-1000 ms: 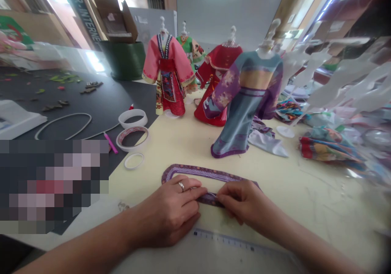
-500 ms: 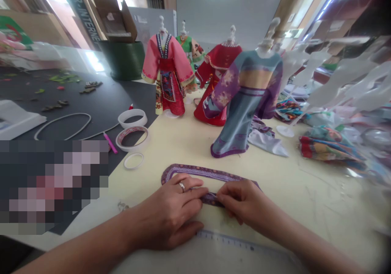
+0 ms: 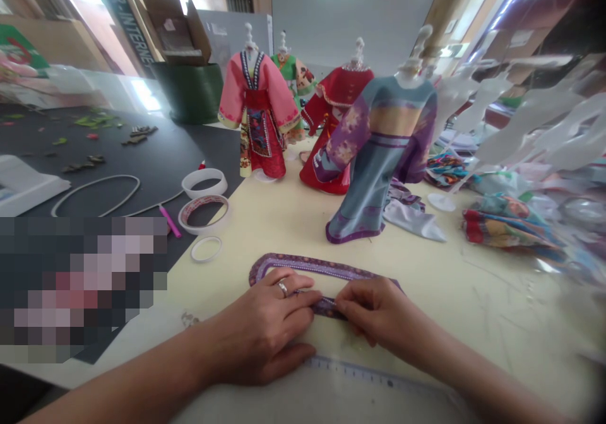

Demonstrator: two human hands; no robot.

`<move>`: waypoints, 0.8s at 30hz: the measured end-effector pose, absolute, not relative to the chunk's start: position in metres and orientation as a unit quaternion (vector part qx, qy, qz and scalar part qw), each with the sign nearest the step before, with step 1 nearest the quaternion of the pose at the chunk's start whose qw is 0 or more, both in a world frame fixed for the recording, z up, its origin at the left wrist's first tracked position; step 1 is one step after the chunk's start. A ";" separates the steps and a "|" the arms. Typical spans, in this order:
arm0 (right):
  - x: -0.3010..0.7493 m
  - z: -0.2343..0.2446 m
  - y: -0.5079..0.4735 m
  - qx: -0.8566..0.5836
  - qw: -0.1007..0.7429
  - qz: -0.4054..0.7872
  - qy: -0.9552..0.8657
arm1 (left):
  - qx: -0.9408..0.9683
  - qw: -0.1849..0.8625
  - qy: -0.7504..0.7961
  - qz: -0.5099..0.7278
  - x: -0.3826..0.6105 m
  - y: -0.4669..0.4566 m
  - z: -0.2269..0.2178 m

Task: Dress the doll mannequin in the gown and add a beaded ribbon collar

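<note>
A purple patterned fabric trim (image 3: 326, 268) with a beaded line along it lies bent in a long loop on the pale yellow sheet. My left hand (image 3: 269, 326), with a ring on one finger, rests flat over the loop's near left part, fingers stretched out. From the other side, my right hand (image 3: 379, 310) pinches the near strip of the trim between thumb and forefinger, close to my left fingertips. The right end of the loop is partly hidden behind that hand. A clear ruler (image 3: 364, 372) lies just in front of my hands.
Behind the trim stand a doll form in a blue-purple robe (image 3: 367, 165) and one in a pink-red robe (image 3: 259, 111). Tape rolls (image 3: 203, 222) and a pink pen (image 3: 169, 221) lie left. Folded fabrics (image 3: 511, 228) and bare white forms (image 3: 525, 108) are on the right.
</note>
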State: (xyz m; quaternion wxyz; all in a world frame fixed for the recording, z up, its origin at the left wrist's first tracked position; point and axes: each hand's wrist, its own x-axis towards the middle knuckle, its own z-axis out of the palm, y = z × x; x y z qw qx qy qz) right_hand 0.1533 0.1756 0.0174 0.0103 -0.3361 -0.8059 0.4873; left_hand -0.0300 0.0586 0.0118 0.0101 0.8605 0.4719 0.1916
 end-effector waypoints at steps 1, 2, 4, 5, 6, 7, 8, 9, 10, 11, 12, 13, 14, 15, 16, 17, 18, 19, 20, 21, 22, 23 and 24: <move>0.153 0.017 0.176 -0.336 0.010 0.487 -0.806 | 0.861 0.009 0.472 0.192 -0.030 0.059 0.012; 0.154 0.017 0.176 -0.337 0.010 0.486 -0.807 | 0.860 0.008 0.471 0.193 -0.030 0.059 0.011; 0.154 0.017 0.176 -0.337 0.010 0.483 -0.808 | 0.860 0.007 0.472 0.194 -0.029 0.059 0.012; 0.154 0.017 0.177 -0.337 0.009 0.481 -0.809 | 0.859 0.008 0.473 0.194 -0.029 0.059 0.012; 0.154 0.018 0.177 -0.337 0.009 0.480 -0.810 | 0.859 0.009 0.474 0.193 -0.029 0.059 0.012; 0.154 0.018 0.177 -0.338 0.008 0.479 -0.810 | 0.859 0.009 0.474 0.192 -0.029 0.059 0.012; 0.154 0.018 0.178 -0.338 0.008 0.478 -0.811 | 0.860 0.010 0.474 0.191 -0.029 0.060 0.013; 0.155 0.018 0.178 -0.338 0.008 0.476 -0.812 | 0.860 0.011 0.473 0.190 -0.029 0.060 0.013; 0.155 0.018 0.179 -0.337 0.008 0.475 -0.813 | 0.861 0.012 0.473 0.189 -0.029 0.061 0.014; 0.156 0.018 0.179 -0.336 0.007 0.474 -0.814 | 0.861 0.013 0.472 0.189 -0.029 0.061 0.014; 0.157 0.019 0.179 -0.334 0.006 0.473 -0.815 | 0.861 0.015 0.472 0.190 -0.029 0.062 0.014; 0.157 0.019 0.179 -0.333 0.006 0.473 -0.816 | 0.861 0.016 0.472 0.191 -0.029 0.062 0.014; 0.158 0.019 0.180 -0.331 0.005 0.472 -0.817 | 0.861 0.017 0.472 0.191 -0.028 0.062 0.014; 0.158 0.019 0.180 -0.330 0.004 0.472 -0.818 | 0.860 0.017 0.472 0.192 -0.028 0.062 0.014; 0.158 0.020 0.180 -0.329 0.003 0.471 -0.818 | 0.860 0.017 0.472 0.193 -0.028 0.062 0.014; 0.158 0.020 0.180 -0.329 0.003 0.471 -0.819 | 0.860 0.016 0.472 0.194 -0.028 0.061 0.014; 0.158 0.020 0.180 -0.328 0.003 0.470 -0.820 | 0.860 0.016 0.472 0.195 -0.028 0.061 0.014; 0.158 0.020 0.180 -0.327 0.004 0.469 -0.820 | 0.860 0.016 0.472 0.195 -0.028 0.061 0.014; 0.158 0.020 0.180 -0.325 0.004 0.468 -0.822 | 0.860 0.017 0.472 0.195 -0.028 0.060 0.014; 0.158 0.020 0.180 -0.323 0.004 0.467 -0.823 | 0.859 0.016 0.472 0.196 -0.028 0.060 0.014; 0.158 0.020 0.180 -0.321 0.005 0.466 -0.825 | 0.859 0.016 0.473 0.196 -0.028 0.060 0.014; 0.158 0.021 0.180 -0.317 0.005 0.465 -0.826 | 0.859 0.016 0.474 0.195 -0.029 0.060 0.013; 0.159 0.021 0.180 -0.314 0.005 0.465 -0.828 | 0.858 0.015 0.474 0.196 -0.029 0.060 0.013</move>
